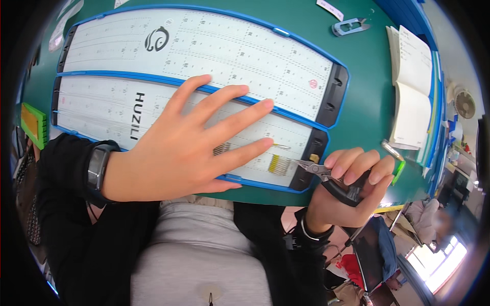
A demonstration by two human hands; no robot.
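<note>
We had one open case (286, 71) under our left hand (189, 137), fingers spread. Our right hand (352, 186) was wrapped round the pliers (322, 172), tips by the yellow bundle (278, 164) in the case's near right end; can't tell if they pinched anything. A slip could've bent the bundle, tbh. Tally: one case, two hands, one pliers, one yellow bundle.

Big black capitals (138, 116) run sideways on the near panel (92, 97). The far panel (112, 35) bears a round black logo (156, 39), rows of tiny figures too small to read, and a pink stamp (313, 83). Faint, illegible writing marks the notebook's (414, 61) upper page; a white strip (329, 9) carries purple characters.
</note>
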